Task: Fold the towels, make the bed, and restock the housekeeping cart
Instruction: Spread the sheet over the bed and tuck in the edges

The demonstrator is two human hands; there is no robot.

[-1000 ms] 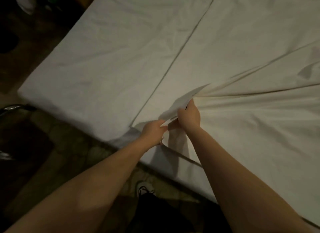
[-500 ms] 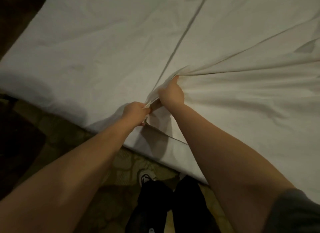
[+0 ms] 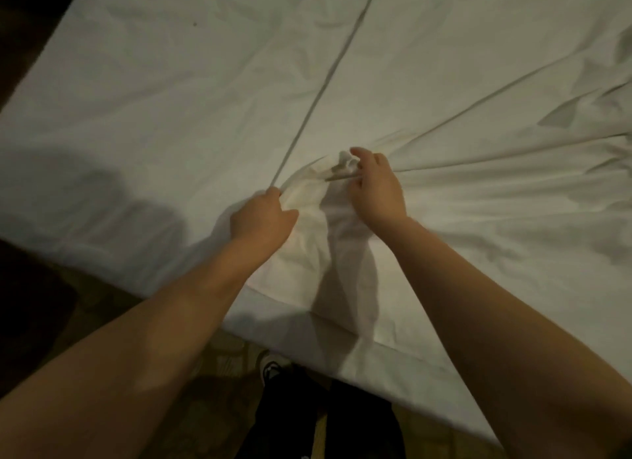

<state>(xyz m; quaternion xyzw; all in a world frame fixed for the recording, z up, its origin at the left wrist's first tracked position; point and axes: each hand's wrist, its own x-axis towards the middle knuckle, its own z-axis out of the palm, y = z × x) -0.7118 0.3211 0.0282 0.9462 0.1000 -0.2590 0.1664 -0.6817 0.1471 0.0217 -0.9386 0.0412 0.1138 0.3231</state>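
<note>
Head view: nearest, dark trousers and a shoe stand at the edge of the bed. Farther up, the left hand curls its fingers round a fold of the white sheet. Just beside it, the right hand pinches a bunched corner. Creases fan rightward, and the hem runs away across the bed.

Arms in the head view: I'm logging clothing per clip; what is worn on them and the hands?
Nothing shows: the left hand and right hand are gloveless, both forearms bare to the frame edge, no sleeve, watch or bracelet in view. Dim light could hide a thin ring.
</note>
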